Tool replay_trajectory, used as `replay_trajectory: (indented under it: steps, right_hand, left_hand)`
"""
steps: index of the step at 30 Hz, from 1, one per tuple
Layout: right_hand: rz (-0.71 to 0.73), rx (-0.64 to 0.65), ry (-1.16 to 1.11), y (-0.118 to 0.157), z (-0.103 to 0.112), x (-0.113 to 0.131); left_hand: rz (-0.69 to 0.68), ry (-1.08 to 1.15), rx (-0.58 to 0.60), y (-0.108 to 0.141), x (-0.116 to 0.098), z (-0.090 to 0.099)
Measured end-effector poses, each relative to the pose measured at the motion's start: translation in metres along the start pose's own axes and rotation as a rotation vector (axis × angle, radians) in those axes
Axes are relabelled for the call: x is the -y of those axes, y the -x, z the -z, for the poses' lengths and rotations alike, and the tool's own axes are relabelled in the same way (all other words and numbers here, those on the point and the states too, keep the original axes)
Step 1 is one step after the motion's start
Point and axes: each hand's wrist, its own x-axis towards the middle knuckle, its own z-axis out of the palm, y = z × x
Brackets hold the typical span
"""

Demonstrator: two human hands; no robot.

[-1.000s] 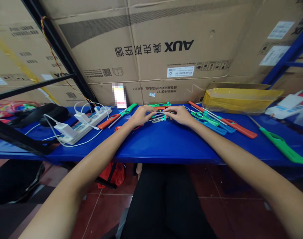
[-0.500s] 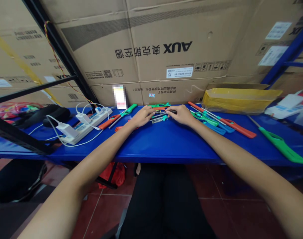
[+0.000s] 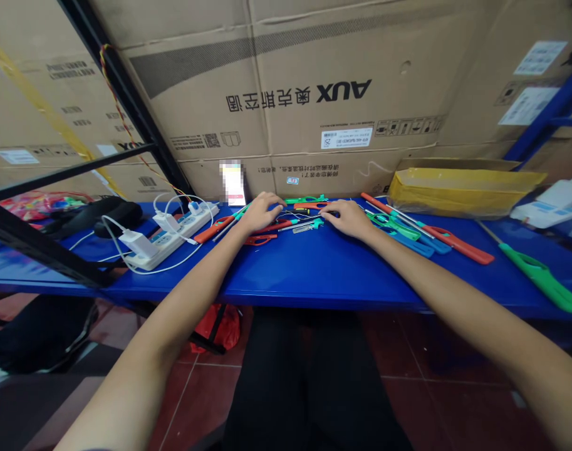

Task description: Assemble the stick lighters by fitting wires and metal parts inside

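Observation:
Above the blue table (image 3: 309, 269), my left hand (image 3: 264, 213) is bent with its thumb apart from its fingers, and nothing shows between them. Beside it lie red lighter pieces (image 3: 263, 239) and a green-and-red long lighter (image 3: 220, 228). My right hand (image 3: 346, 219) has its fingertips curled together by the green end of a metal rod (image 3: 308, 225); what they pinch is too small to make out. An orange-red handle (image 3: 311, 205) and a green one (image 3: 292, 200) lie behind, between the hands.
On the left is a white power strip (image 3: 173, 237) with chargers and cables. A lit phone (image 3: 235, 188) leans against the large carton (image 3: 286, 138). Right of my hands lie red, green and blue lighters (image 3: 459, 244), a yellow-taped box (image 3: 464, 191) and a green lighter (image 3: 544, 275).
My left hand has moved left, away from my right hand, and its fingers have opened. The dark piece that was between my hands no longer shows there. The view has shifted slightly.

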Motion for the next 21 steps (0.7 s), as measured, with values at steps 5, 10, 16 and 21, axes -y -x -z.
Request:
replay_trajectory:
  steps: [5,10,16,21]
  right_hand:
    - [0.046,0.048,0.07,-0.001,0.0,-0.004]
    - [0.054,0.101,0.04,-0.001,-0.003,-0.009]
    - [0.029,0.087,0.049,-0.002,-0.002,-0.012]
    - [0.015,0.088,0.059,-0.002,-0.001,-0.013]
  left_hand:
    - [0.042,-0.028,0.04,0.0,0.022,0.022]
    - [0.195,0.086,0.071,0.002,0.035,0.034]
    - [0.349,0.078,0.033,0.007,0.04,0.041]
    - [0.389,0.084,0.186,0.011,0.044,0.054]
